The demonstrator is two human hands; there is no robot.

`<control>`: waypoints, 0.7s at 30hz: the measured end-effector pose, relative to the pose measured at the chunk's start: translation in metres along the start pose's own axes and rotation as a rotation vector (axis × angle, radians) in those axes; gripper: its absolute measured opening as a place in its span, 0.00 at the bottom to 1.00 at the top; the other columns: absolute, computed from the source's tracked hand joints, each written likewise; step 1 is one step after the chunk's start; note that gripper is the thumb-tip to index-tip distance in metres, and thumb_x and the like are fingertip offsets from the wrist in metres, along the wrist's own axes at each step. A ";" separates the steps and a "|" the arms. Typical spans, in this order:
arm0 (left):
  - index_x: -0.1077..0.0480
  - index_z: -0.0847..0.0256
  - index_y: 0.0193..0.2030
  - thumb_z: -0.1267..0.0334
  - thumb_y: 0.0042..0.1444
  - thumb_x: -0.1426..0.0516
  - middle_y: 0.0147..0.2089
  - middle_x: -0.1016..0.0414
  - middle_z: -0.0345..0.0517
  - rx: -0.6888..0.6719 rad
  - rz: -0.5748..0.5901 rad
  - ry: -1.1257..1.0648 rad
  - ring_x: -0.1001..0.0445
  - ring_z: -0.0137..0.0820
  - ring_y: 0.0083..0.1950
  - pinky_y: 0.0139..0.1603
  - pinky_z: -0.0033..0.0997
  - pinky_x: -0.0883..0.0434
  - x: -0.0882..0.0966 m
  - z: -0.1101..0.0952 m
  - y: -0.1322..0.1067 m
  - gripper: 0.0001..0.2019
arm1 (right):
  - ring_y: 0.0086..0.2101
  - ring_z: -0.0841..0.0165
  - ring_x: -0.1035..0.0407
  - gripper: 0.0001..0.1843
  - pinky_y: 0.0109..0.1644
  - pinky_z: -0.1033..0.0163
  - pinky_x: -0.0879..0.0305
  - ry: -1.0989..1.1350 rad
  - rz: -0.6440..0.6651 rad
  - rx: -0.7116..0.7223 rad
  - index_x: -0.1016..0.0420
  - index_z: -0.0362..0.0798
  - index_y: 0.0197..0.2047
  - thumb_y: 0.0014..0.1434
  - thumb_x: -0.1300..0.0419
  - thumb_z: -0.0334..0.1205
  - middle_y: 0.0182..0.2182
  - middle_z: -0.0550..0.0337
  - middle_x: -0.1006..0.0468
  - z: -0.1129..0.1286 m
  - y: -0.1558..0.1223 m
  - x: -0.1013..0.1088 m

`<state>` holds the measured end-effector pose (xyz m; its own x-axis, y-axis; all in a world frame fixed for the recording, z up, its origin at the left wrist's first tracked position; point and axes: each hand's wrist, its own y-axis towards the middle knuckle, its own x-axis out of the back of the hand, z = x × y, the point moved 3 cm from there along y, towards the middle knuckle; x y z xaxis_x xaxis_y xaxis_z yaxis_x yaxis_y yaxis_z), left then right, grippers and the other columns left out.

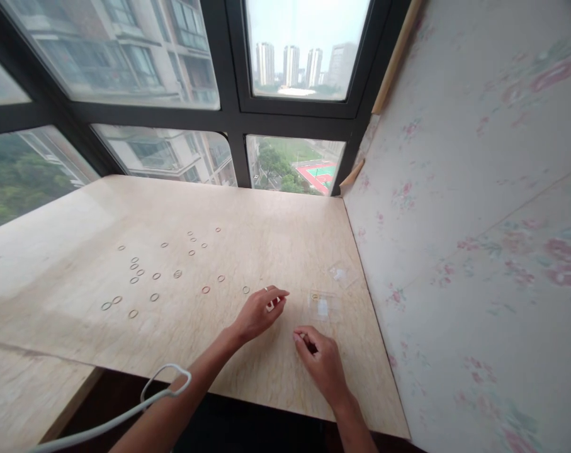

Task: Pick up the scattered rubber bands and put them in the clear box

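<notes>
My left hand (261,311) is over the table with its fingers stretched out and the thumb apart from them. A small reddish patch shows between the fingers, too little to name. Closer to me on the right, my right hand (320,358) is closed in a pinch, and whatever its fingertips hold is too small to tell. Just beyond it lies a clear plastic box (332,306) with a small gold ring and a white label inside. A thin ring (246,290) rests beside my left hand. A reddish ring (206,290) lies further left.
Several thin rings (156,276) are scattered over the left half of the marble-patterned table (266,233). Another clear plastic piece (339,274) lies near the flowered wall (455,251) on the right. A white cable (110,423) loops over my left forearm. Dark-framed windows (289,123) border the far edge.
</notes>
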<state>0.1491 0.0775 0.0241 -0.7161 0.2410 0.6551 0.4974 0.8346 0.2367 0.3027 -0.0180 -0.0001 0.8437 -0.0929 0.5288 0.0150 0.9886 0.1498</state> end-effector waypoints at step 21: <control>0.27 0.61 0.38 0.64 0.58 0.48 0.35 0.25 0.45 0.331 -0.364 -0.382 0.29 0.29 0.32 0.34 0.29 0.32 0.047 0.051 -0.088 0.08 | 0.22 0.70 0.36 0.18 0.28 0.67 0.36 0.154 0.130 0.066 0.31 0.46 0.50 0.61 0.45 0.48 0.20 0.66 0.33 0.094 0.039 -0.074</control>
<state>0.0463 0.0409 -0.0023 -0.9662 0.0210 0.2571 0.0540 0.9911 0.1218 0.1903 0.0162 0.0451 0.9085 0.0589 0.4138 -0.1301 0.9807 0.1460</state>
